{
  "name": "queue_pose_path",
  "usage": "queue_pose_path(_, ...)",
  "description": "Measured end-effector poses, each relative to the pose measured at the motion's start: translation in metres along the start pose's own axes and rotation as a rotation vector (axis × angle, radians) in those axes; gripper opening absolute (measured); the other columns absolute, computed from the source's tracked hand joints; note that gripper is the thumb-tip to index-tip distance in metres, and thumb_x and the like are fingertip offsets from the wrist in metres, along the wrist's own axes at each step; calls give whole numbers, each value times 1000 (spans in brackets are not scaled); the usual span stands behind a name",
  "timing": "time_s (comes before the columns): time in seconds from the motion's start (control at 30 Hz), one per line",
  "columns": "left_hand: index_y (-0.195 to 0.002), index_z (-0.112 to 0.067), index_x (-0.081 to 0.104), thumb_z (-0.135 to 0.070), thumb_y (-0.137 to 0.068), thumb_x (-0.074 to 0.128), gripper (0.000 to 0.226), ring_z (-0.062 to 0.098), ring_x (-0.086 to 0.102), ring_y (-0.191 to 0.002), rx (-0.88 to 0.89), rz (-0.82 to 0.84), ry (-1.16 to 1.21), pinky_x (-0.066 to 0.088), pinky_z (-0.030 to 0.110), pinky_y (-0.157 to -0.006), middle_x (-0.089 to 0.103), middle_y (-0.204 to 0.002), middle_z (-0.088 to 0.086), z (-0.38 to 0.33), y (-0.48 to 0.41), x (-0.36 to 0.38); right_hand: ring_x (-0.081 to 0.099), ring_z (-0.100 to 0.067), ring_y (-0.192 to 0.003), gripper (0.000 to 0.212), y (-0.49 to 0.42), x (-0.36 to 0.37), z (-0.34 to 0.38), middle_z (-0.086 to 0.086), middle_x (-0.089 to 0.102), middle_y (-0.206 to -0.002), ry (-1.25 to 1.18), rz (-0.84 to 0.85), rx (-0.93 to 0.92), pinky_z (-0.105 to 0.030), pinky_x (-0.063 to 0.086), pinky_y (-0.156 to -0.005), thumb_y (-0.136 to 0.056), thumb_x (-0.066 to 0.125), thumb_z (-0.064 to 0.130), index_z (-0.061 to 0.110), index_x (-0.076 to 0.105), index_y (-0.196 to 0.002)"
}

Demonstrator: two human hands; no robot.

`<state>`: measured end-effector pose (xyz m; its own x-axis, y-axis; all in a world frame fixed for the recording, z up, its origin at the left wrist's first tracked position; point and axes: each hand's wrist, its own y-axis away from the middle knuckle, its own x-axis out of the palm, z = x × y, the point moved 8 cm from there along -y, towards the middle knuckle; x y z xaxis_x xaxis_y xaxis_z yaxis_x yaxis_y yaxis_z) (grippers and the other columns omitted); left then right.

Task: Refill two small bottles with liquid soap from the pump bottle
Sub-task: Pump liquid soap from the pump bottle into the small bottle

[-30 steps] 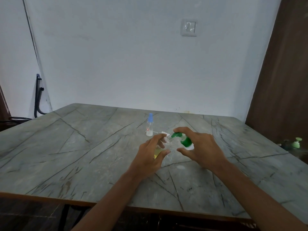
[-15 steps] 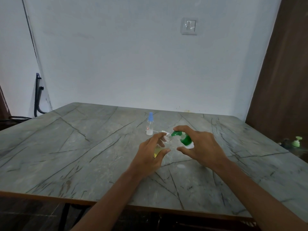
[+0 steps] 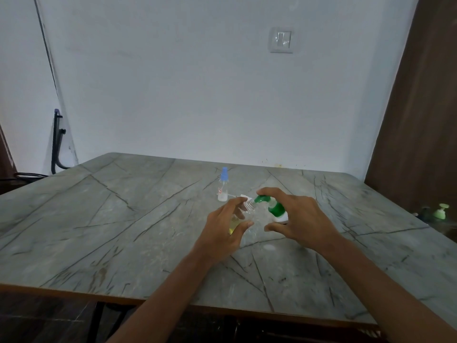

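A small clear bottle [image 3: 248,206] is held tilted by the curled fingers of the left hand [image 3: 222,231]. Behind it, a blue-capped bottle [image 3: 223,188] is stood on the table [image 3: 118,219]. The green pump bottle [image 3: 275,209] is gripped by the right hand [image 3: 303,219], its spout put at the clear bottle's mouth.

We counted two small bottles: blue-capped bottle [image 3: 223,188], open bottle [image 3: 249,206]. Pump bottles were two: held pump bottle [image 3: 275,208], far pump bottle [image 3: 440,212]. Hands, two: left hand [image 3: 226,232], right hand [image 3: 303,219].
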<state>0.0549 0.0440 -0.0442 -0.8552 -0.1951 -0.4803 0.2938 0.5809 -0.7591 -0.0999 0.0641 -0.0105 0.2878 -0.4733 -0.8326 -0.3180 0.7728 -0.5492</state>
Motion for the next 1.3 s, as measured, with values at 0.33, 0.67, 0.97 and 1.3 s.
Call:
queue_pose_path(0.33,-126,-31,44,-27,-84,70,50,-1,58,-90,7,25,10,45,7,-80,55,-101,-21,-1,1,2,52,-1,-63,59,0,-4,2,11,69,-87,-38,-94,-4,-6,35,-62,-73,84,37,35,53,-123)
queue_pose_path(0.67,-128,-17,50,-29,-84,71,50,-7,56,-91,-8,-4,-10,45,7,-82,57,-104,-16,3,1,0,52,-2,-69,77,3,-3,5,10,71,-99,3,-70,-23,-19,48,-70,-77,78,46,50,27,-134)
queue_pose_path(0.97,-127,-16,51,-28,-83,71,49,2,59,-90,-3,-13,-5,49,14,-81,58,-105,-14,0,0,-1,53,-1,-73,80,7,-3,2,10,70,-104,-57,-50,-75,-12,40,-71,-77,79,44,49,29,-140)
queue_pose_path(1.3,-129,-21,48,-32,-84,69,51,3,59,-91,12,7,-8,49,13,-82,59,-107,-12,-2,1,0,60,-7,-71,67,3,0,-1,10,71,-96,-82,-91,-20,-11,45,-69,-76,82,36,48,40,-126)
